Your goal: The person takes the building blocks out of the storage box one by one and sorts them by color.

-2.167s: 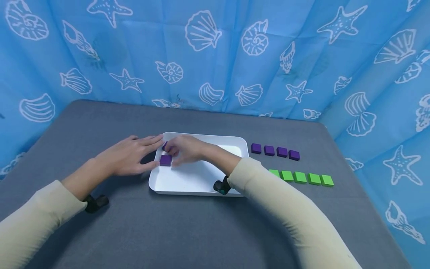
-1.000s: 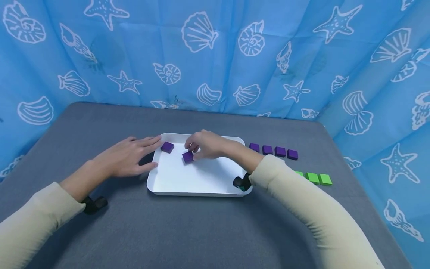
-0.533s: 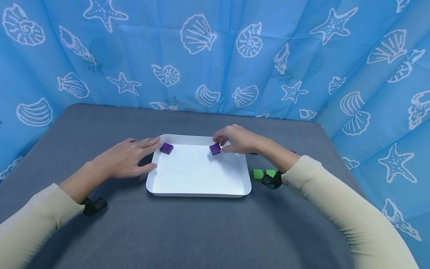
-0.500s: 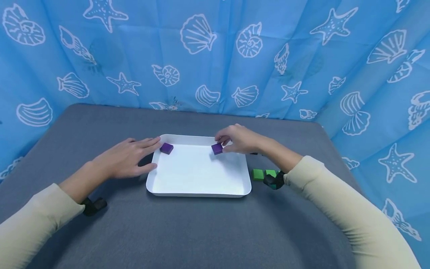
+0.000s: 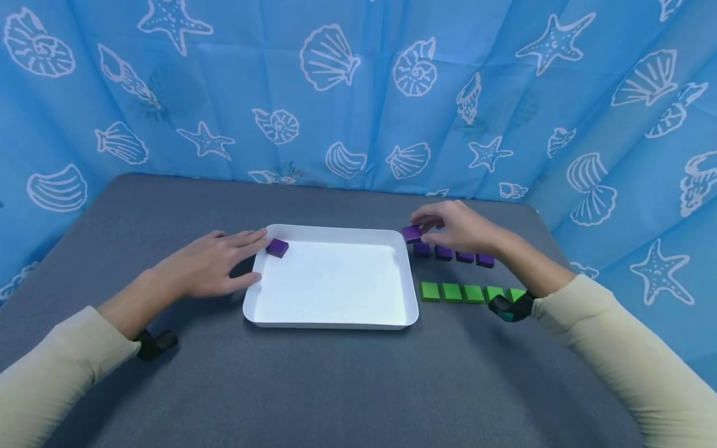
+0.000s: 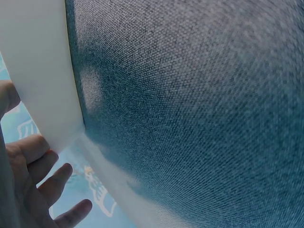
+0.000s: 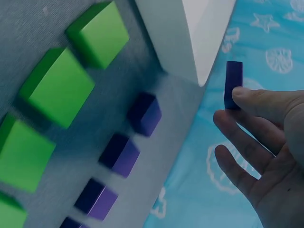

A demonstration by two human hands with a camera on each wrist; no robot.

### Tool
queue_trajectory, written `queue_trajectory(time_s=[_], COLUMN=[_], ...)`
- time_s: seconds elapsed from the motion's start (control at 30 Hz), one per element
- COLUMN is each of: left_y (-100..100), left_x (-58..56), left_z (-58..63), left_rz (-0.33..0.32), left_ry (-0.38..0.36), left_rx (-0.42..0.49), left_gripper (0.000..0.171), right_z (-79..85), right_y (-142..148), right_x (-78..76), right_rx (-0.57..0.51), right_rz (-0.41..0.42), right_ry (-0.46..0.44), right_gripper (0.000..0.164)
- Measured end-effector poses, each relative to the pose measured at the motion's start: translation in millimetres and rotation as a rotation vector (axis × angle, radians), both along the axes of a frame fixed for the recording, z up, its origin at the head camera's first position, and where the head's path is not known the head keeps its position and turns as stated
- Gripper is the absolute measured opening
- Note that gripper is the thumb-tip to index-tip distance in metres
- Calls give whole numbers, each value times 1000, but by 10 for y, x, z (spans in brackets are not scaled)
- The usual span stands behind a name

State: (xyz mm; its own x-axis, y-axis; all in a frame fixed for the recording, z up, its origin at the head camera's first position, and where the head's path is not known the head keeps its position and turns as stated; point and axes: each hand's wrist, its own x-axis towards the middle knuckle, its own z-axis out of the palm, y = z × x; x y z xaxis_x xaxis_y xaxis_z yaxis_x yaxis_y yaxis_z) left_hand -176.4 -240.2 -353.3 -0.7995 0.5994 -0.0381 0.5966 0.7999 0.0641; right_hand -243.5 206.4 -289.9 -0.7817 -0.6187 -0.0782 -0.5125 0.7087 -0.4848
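My right hand [image 5: 462,227] pinches a purple block [image 5: 411,234] between thumb and fingertips, raised just past the tray's right rim. In the right wrist view the same block [image 7: 233,84] stands on edge in the pinch, the other fingers loosely spread below. My left hand [image 5: 204,264] lies with extended fingers at the left rim of the white tray [image 5: 336,283]; the left wrist view has its fingers [image 6: 31,147] touching the tray wall [image 6: 45,71]. One purple block [image 5: 277,247] lies turned at an angle in the tray's far left corner.
Right of the tray, a row of several purple blocks [image 5: 443,252] lies behind a row of several green blocks [image 5: 451,292]; the right forearm partly covers the green row. Grey cloth [image 5: 336,386] covers the table. A blue curtain with shell prints [image 5: 336,112] hangs behind.
The right hand has carried the purple block from the tray's left side rightward, up and out over the right rim. The left hand has stayed put at the left rim.
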Motion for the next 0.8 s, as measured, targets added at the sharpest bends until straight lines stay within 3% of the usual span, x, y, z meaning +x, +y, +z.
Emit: queue_trajectory(time_s=[0.47,0.8], left_y=[-5,-5], left_x=[-1,-1], left_z=[-6,-5], left_rz=[1,4], left_ry=[-4,-8], left_rx=[-10,-9], left_gripper=[74,74], right_z=[-73,-291], right_y=[726,1195], right_x=[80,126], right_rx=[-92,-117], right_rz=[-158,-230], right_ry=[53,106], right_gripper=[36,34])
